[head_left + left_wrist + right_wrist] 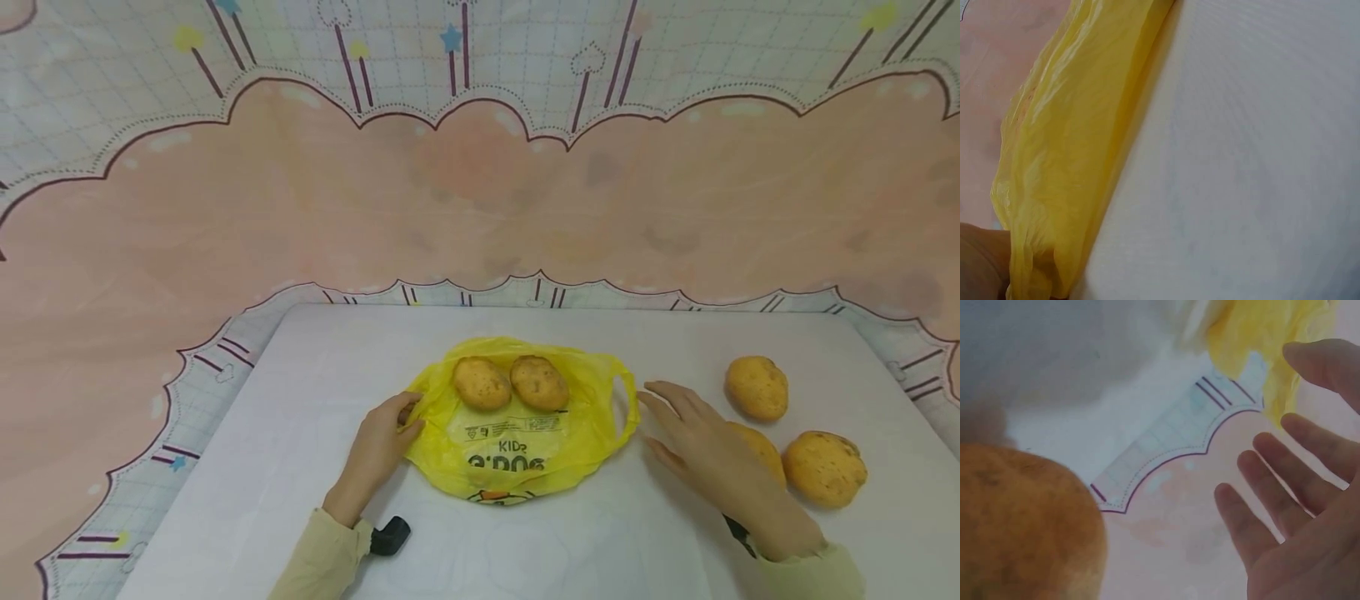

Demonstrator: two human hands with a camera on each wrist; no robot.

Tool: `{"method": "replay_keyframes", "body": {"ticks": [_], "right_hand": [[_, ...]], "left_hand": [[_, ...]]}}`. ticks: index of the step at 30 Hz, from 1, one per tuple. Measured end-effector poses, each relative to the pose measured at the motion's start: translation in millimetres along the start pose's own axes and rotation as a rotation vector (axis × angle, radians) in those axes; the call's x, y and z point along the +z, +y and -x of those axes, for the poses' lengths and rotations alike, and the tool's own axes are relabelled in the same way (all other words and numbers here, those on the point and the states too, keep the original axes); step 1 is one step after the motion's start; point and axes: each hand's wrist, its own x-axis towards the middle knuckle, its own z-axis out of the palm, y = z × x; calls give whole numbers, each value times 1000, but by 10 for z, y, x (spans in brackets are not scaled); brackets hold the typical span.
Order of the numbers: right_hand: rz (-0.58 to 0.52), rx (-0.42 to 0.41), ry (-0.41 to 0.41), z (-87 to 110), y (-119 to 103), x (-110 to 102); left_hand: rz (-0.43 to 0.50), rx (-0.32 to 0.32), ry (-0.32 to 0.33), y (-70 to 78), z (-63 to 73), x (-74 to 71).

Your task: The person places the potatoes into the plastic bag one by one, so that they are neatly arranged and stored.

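A yellow plastic bag (592, 425) lies spread on the table, its mouth open, with two potatoes (482, 384) inside it. My left hand (378, 442) grips the bag's left edge between thumb and fingers. In the left wrist view the yellow plastic (1079, 137) rises beside a small part of that hand. Just right of the bag's loop handle (632, 408) is my right hand (697, 450), fingers spread and palm bare in the right wrist view. Under its wrist side, a potato (761, 454) is partly hidden.
Two more potatoes lie at the right, one farther back (757, 388) and one nearer (825, 469). A big potato (1029, 525) fills the lower left of the right wrist view. The white table (315, 358) ends at a patterned cloth backdrop (450, 208).
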Motion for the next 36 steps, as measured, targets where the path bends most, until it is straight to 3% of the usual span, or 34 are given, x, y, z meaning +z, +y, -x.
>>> {"method": "replay_keyframes", "body": {"ticks": [6,17,26,36], "right_hand": [[30,41,15,56,58,-16],[-23,161,-141,103,104,-93],[-46,242,-222,152,199,-65],[-44,268,-208,251,290,-34]], "left_hand": [[4,6,2,-9,-2,6],[12,3,-1,-8,1,0],[14,-3,-6,11,-2,0],[7,-1,-5,-10,-7,7]]}}
